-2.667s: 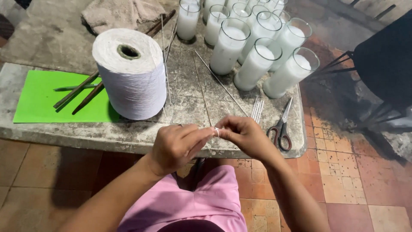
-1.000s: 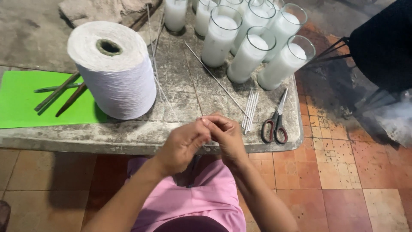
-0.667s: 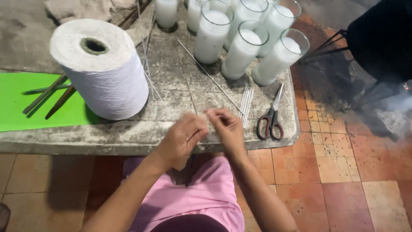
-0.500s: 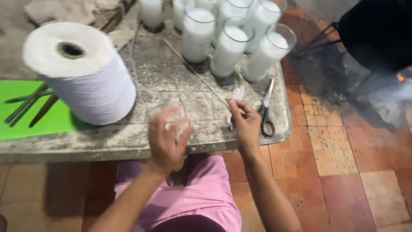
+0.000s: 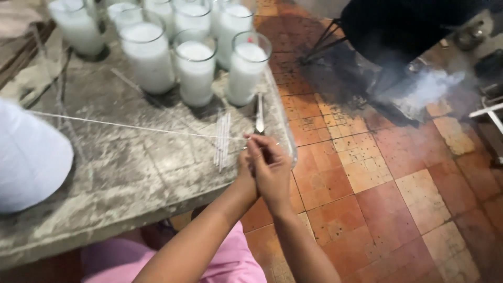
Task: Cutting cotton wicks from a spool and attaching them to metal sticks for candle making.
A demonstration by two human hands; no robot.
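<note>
Both hands have swung right, drawing string (image 5: 131,126) taut off the spool (image 5: 29,157).
Your right hand (image 5: 270,167) pinches its end; left hand (image 5: 244,170) sits hidden behind, grip unclear.

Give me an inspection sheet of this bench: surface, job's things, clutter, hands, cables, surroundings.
Surface: worn, stained grey table, set on a floor of reddish tiles.
Job's things: white string stretched taut from the big white spool to the hands; cut white wick pieces lying beside them.
Clutter: glass candles filled with white wax standing at the far edge; scissors partly hidden by the hands.
Hands: right hand and left hand pressed together at the table corner, both in a pinching grip on the string end.
Cables: nothing seen.
Surroundings: dark chair; smoke over the floor.
</note>
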